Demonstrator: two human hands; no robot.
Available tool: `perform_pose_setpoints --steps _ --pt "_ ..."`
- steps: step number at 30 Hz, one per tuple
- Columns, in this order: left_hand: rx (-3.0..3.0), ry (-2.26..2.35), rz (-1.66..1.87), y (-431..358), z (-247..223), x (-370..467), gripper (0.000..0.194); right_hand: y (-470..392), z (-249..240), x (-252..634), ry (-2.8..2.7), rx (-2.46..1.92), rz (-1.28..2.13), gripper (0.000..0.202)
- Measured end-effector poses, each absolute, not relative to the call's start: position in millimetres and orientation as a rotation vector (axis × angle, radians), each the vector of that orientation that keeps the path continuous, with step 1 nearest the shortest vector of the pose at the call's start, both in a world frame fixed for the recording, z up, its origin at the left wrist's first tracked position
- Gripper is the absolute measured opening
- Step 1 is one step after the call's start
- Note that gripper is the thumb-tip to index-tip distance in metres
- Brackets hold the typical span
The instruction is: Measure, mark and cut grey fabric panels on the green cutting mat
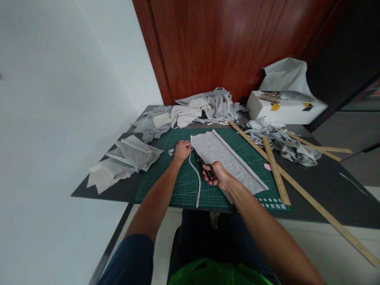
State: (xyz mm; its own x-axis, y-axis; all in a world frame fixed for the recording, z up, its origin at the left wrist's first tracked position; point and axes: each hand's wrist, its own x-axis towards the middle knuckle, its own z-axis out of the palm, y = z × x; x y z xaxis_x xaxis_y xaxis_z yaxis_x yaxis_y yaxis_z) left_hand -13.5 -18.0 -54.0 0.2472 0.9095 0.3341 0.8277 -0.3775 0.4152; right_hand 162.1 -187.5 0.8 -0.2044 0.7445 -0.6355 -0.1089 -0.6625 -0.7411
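Note:
In my right hand (217, 174) is a pair of scissors (199, 157) with black handles. Their blades point up and left, along the left edge of a light grey fabric piece (228, 158) lying flat. My left hand (182, 150) is closed at that fabric's upper left corner, pinching the top of a narrow fabric strip (199, 180). The strip trails down the mat to its front edge. Beside my left hand lies a small fabric scrap (171, 152). My right hand and wrist cover part of the fabric's lower left edge.
A green cutting mat (166, 182) covers the dark table's middle. Fabric piles lie at the left (130, 156) and back (204, 109). Wooden rulers (311, 204) cross at the right, one overhanging the front edge. Scraps (276, 138) and a white box (287, 113) stand back right.

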Motion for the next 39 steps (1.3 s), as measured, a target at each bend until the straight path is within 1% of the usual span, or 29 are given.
perform_pose_setpoints --steps 12,21,27,33,39 --pt "2.341 1.673 0.784 -19.5 -52.4 -13.0 0.027 -181.9 -3.0 164.0 -0.617 -1.391 2.0 0.027" --pt "2.35 1.667 0.777 -25.6 -52.5 -10.0 0.039 -180.7 2.5 162.8 -0.598 -1.395 2.034 0.028" --pt "2.375 1.662 0.791 -27.4 -52.5 -9.6 0.04 -181.2 0.3 165.7 -0.568 -1.358 2.061 0.026" --pt "2.382 1.645 0.745 -28.9 -49.9 -9.4 0.043 -181.2 1.2 172.7 -0.449 -1.206 2.203 0.029" --pt "2.412 1.645 0.744 -29.6 -51.0 -9.1 0.043 -175.0 -1.4 175.2 -0.397 -1.137 2.255 0.027"
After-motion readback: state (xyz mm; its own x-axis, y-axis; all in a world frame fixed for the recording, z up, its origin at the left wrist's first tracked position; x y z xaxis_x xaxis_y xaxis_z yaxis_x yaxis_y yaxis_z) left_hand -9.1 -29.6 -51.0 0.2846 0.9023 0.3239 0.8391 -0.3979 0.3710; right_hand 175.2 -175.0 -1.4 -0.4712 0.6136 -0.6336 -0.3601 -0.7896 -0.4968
